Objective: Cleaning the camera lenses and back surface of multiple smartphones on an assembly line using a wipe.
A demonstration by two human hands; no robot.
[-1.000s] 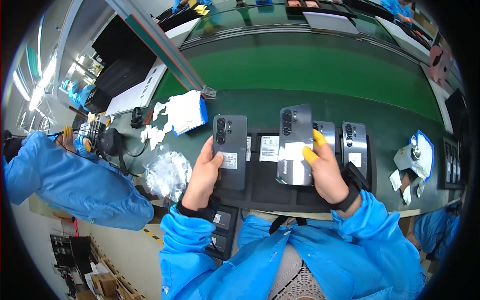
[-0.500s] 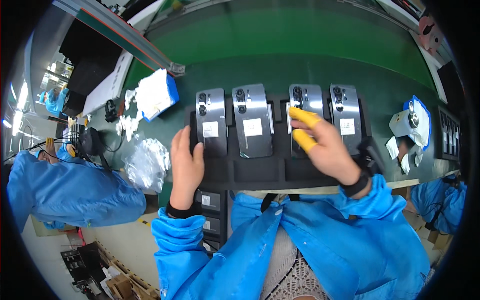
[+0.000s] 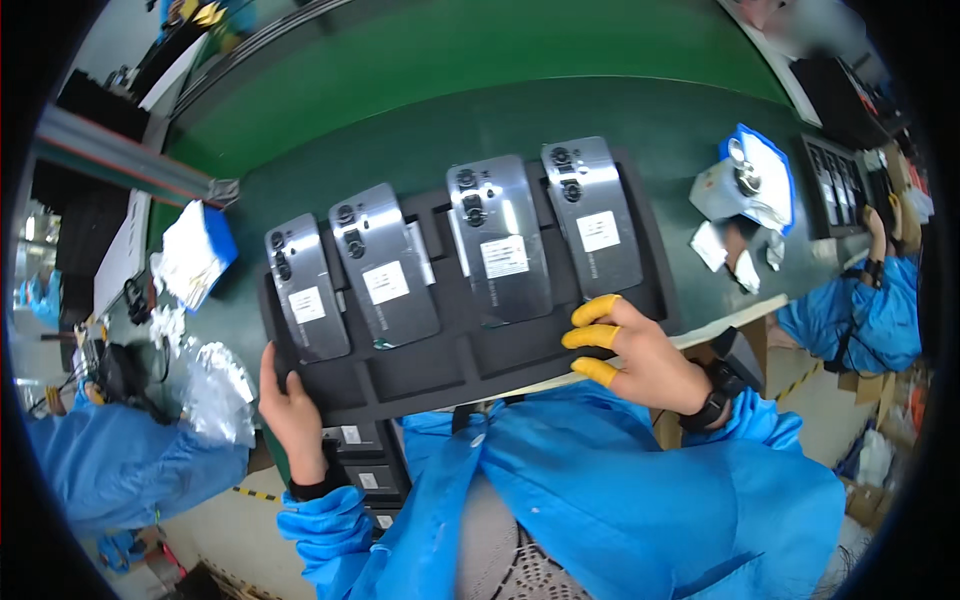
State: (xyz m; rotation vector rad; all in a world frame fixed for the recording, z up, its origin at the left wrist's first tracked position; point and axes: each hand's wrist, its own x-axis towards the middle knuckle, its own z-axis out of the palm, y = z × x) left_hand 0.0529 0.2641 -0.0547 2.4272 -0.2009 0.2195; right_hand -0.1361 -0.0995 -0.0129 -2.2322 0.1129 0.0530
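Observation:
A black tray (image 3: 412, 382) lies on the green bench, with several silver-grey smartphones side by side in its slots, each with a white label on its back. The far-left phone (image 3: 308, 290) is the closest to my left hand (image 3: 293, 415), which rests against the tray's left front corner, thumb apart from the fingers. My right hand (image 3: 640, 365), with yellow finger cots on, is at the tray's front right edge. Its fingers are spread, just below the rightmost phone (image 3: 592, 215). The two middle phones (image 3: 385, 265) (image 3: 498, 235) lie between.
At right stand a white container (image 3: 722, 193) and a blue box with white wipes (image 3: 765, 190). Another phone tray (image 3: 832, 185) lies beyond, near a co-worker (image 3: 860, 315). At left are a blue-and-white wipe pack (image 3: 200, 255), clear plastic bags (image 3: 215, 390) and another co-worker (image 3: 140, 455).
My right hand has left the third phone and come down to the tray's front right edge. My left hand stays by the tray's left side. The whole view has swung to the right.

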